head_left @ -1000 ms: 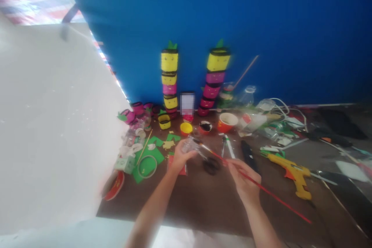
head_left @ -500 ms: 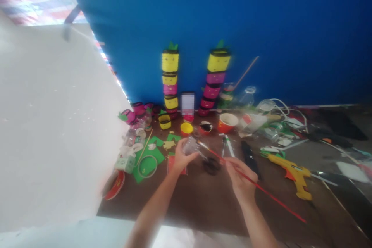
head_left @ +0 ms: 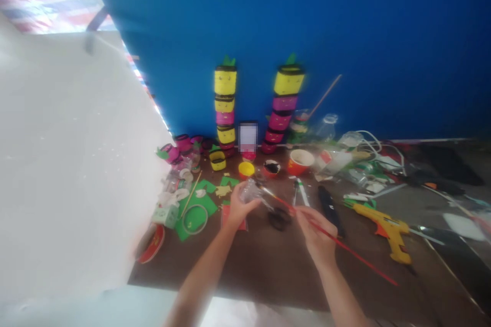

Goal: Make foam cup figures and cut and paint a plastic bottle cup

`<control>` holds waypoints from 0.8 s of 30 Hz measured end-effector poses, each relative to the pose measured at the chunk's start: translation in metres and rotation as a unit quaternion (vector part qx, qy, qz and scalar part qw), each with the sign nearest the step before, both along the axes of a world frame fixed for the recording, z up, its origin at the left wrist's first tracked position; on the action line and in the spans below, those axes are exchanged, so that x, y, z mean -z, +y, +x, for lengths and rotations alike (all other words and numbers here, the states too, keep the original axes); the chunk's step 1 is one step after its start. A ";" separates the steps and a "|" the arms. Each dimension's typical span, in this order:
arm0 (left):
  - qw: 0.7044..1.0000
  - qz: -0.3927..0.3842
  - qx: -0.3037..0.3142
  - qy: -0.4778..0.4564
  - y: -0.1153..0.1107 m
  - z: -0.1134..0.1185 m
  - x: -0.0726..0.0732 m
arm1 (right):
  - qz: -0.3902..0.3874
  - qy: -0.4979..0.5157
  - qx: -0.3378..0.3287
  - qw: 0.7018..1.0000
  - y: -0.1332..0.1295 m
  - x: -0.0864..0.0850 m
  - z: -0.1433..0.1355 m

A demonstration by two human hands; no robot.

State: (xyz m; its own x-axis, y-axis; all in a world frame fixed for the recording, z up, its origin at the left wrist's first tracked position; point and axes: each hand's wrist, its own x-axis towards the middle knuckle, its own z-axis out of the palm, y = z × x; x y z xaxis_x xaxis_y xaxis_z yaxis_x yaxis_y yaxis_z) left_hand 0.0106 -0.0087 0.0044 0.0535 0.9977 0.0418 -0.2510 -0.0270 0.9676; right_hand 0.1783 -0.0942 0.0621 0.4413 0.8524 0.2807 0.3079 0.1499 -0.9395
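Observation:
My left hand (head_left: 238,208) is closed around a small clear plastic piece (head_left: 250,190) over the middle of the brown table (head_left: 268,271). My right hand (head_left: 315,230) grips a long red paintbrush (head_left: 364,260), its bristle end pointing left at the clear piece. Whether the bristles touch it, I cannot tell. Black-handled scissors (head_left: 279,218) lie between my hands. Just beyond are a yellow paint cup (head_left: 246,169) and a cup with dark contents (head_left: 271,167). A red sheet (head_left: 242,224) lies partly under my left hand.
Two stacks of yellow and pink pots (head_left: 225,83) (head_left: 289,82) stand by the blue board (head_left: 184,36). Right are a yellow glue gun (head_left: 391,227), clear bottles and cables. Left are green sheets (head_left: 209,207), a tape roll (head_left: 195,219) and a red bowl (head_left: 155,245).
The rear end of the red brush has shifted slightly left and up, with a small movement of my right hand. My left hand stays nearly still.

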 end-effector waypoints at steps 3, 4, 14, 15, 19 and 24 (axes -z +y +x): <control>1.000 -0.009 -0.002 -0.025 0.001 0.000 0.001 | -0.001 0.003 0.010 1.000 -0.003 0.001 0.005; 0.999 -0.011 -0.006 -0.029 0.002 0.000 0.001 | 0.001 0.004 0.015 1.000 -0.005 0.002 0.007; 1.000 0.010 -0.008 0.014 0.001 0.000 -0.001 | 0.019 -0.022 -0.003 1.000 -0.001 -0.005 -0.001; 1.000 0.012 -0.004 0.016 0.000 0.000 -0.001 | 0.019 -0.026 -0.007 0.999 0.001 -0.006 -0.002; 1.000 0.014 -0.005 0.017 0.001 0.000 0.002 | 0.013 -0.031 -0.011 0.999 0.005 -0.007 -0.005; 1.000 0.012 -0.003 0.029 0.001 0.000 0.003 | 0.012 -0.031 -0.016 0.999 0.006 -0.004 -0.004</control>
